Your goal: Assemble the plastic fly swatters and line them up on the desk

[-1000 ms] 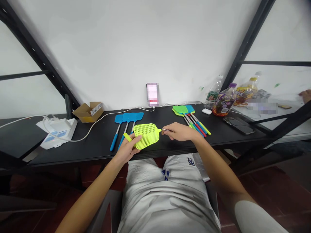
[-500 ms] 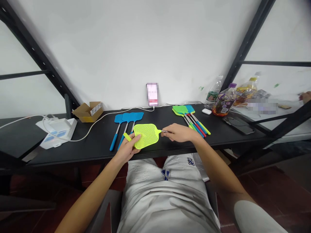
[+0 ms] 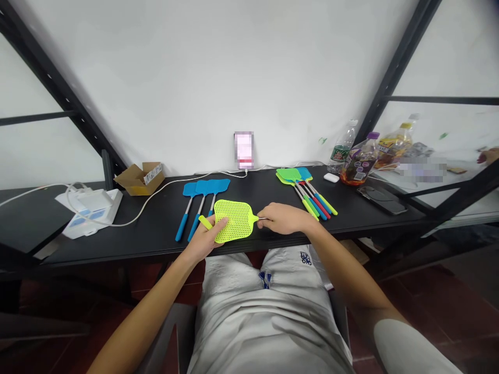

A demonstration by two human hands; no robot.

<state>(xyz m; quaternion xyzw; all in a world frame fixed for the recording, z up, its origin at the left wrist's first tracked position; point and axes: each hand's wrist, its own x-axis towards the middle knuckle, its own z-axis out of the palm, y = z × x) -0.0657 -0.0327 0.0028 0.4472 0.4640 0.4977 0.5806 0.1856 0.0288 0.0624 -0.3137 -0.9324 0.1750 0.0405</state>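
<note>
A yellow-green fly swatter (image 3: pixel 238 221) is held level above the front of the table. My left hand (image 3: pixel 206 241) grips the left edge of its perforated head, thumb on top. A yellow-green stick-like piece (image 3: pixel 204 222), perhaps the handle, pokes out between thumb and fingers. At the other end, my right hand (image 3: pixel 284 217) is closed around the thin metal rod (image 3: pixel 263 218) by the swatter's neck; most of the rod is hidden. Behind my left hand, several blue fly swatters (image 3: pixel 213 186) lie side by side. Several mixed-colour fly swatters (image 3: pixel 289 175) overlap beyond my right hand.
A phone (image 3: pixel 244 150) leans on the wall, its white cable running left. On the left are an open cardboard box (image 3: pixel 143 182) and a white device (image 3: pixel 93 213). Bottles (image 3: pixel 359 158), a white case (image 3: pixel 331 177) and a dark phone (image 3: pixel 381 200) occupy the right side.
My right hand and the swatter's neck have dropped slightly toward the table's front edge. Both hands keep their grip.
</note>
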